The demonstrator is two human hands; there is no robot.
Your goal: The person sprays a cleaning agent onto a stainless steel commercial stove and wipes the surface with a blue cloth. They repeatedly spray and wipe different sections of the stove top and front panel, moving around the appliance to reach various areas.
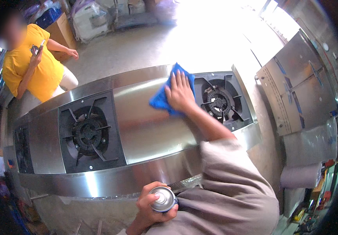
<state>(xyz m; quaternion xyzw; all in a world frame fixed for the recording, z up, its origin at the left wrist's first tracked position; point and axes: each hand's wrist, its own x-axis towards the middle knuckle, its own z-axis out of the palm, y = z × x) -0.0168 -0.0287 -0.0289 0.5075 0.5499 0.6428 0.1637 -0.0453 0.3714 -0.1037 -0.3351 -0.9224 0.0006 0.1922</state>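
Note:
My left hand (148, 207) is wrapped round a spray can (163, 200) in front of the stove's near edge. The can's silver top faces up, and my index finger rests on its pale nozzle. My right hand (181, 92) lies flat with fingers stretched out on a blue cloth (162, 98), pressing it on the steel panel (149, 133) of the stove. Part of the cloth is hidden under the palm. Just right of the cloth is a black gas burner (218, 101), and my right forearm passes over its near left corner.
Another black burner (88, 133) sits left of the panel, and a third (23, 149) at the far left. A person in a yellow shirt (35, 58) stands beyond the stove, holding a phone. A steel cabinet (294, 86) and wrapped rolls (300, 176) stand at the right.

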